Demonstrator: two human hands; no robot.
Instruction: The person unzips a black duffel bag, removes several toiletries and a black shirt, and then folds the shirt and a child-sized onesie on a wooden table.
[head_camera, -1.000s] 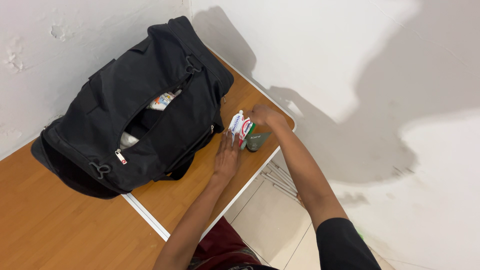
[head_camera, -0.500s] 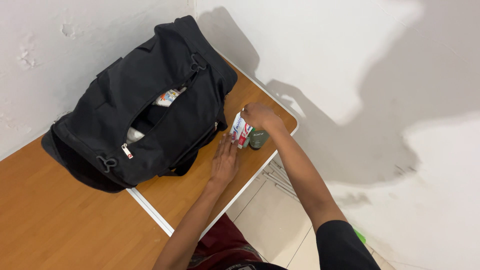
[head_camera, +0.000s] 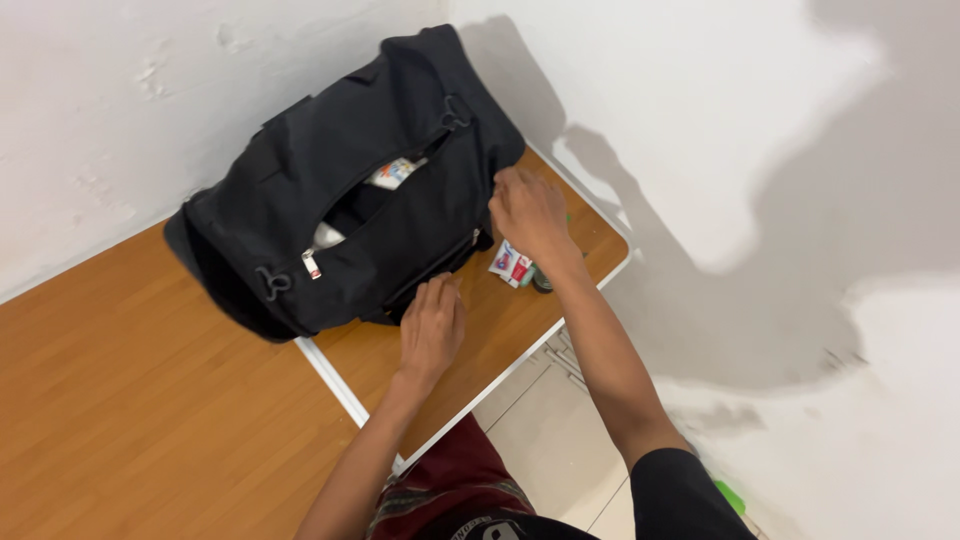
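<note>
A black duffel bag (head_camera: 300, 190) lies on the wooden table (head_camera: 130, 400) against the white wall, its top zip partly open. White packets (head_camera: 393, 173) show inside it. My left hand (head_camera: 432, 325) rests palm down on the table, fingertips against the bag's near side, holding nothing. My right hand (head_camera: 528, 212) hovers with curled fingers at the bag's right end. Just under its wrist, red and white tubes (head_camera: 512, 265) lie on the table. A dark green bottle (head_camera: 543, 284) beside them is mostly hidden.
The table's white rim (head_camera: 500, 375) runs close to my body, with a white seam (head_camera: 335, 380) across the top. Tiled floor (head_camera: 545, 440) lies below to the right. A small green object (head_camera: 730, 497) sits on the floor by the wall.
My right hand let go of the tubes and rose toward the bag's end; the tubes now lie flat. My left hand slid left to the bag's side. The view shifted.
</note>
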